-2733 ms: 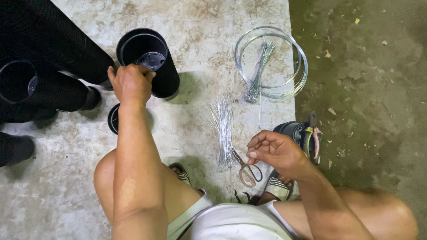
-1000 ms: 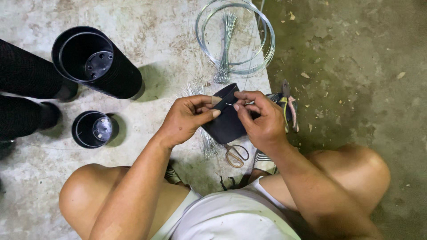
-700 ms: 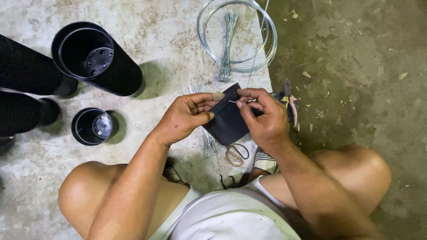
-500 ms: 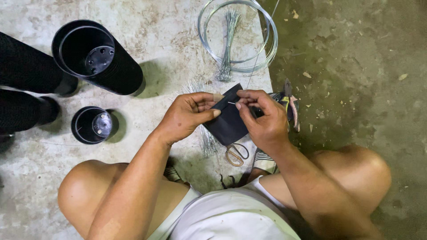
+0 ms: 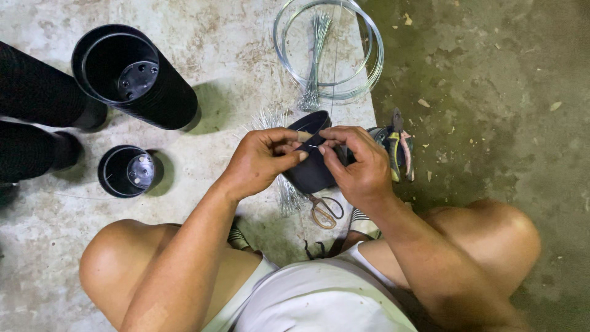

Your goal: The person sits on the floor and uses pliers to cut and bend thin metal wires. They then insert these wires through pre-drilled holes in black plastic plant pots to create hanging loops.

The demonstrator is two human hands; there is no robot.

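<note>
closest to the camera, a seated person's bare knees frame a concrete floor (image 5: 203, 184). just beyond them lie small scissors (image 5: 324, 211) beside a scatter of cut wire pieces (image 5: 284, 190). above that, the left hand (image 5: 261, 160) and right hand (image 5: 355, 161) meet over a small black pot (image 5: 312, 172), held off the floor between them. both hands are pinched narrow on a short wire (image 5: 310, 142), its long axis running left to right across the pot's rim; neither hand is nearer. pliers (image 5: 399, 150) lie just right of the right hand. farther left stand a small pot (image 5: 127, 171) and a stacked tall pot (image 5: 132, 77). farthest away lies a wire coil (image 5: 329, 49).
</note>
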